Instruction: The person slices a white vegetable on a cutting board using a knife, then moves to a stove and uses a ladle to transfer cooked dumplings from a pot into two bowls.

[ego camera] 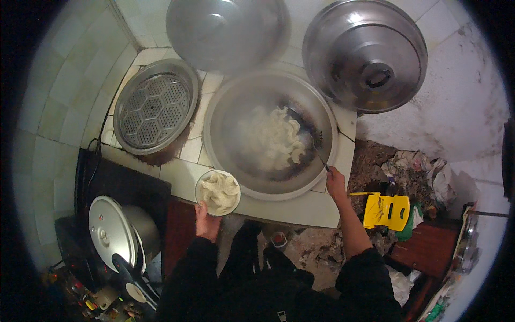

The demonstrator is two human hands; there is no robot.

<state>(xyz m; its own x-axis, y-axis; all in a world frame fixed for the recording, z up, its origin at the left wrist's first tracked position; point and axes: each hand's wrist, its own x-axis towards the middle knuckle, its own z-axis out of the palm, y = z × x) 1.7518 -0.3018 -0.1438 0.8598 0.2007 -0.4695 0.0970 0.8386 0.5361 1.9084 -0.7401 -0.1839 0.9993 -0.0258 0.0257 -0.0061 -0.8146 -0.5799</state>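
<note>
My left hand (208, 223) grips the near rim of a round bowl (197, 196) at the front edge of the stove. Pale dumplings (220, 190) fill that bowl. In my right hand (336, 183) is the handle of a ladle or skimmer (322, 157), whose head reaches into a large wok (229, 177) set in the tiled stove. Many dumplings (277, 139) lie together in the middle and right of the wok. Steam blurs the wok's left side and back. How deep the ladle's head sits among the dumplings is hard to tell.
A perforated steamer tray (153, 108) rests left of the wok. Two large metal lids, one steamy (225, 32) and one with a handle (362, 56), stand behind. A pressure cooker (116, 233) is at lower left. Right, a yellow plastic piece (386, 211) lies by dry brush (372, 161).
</note>
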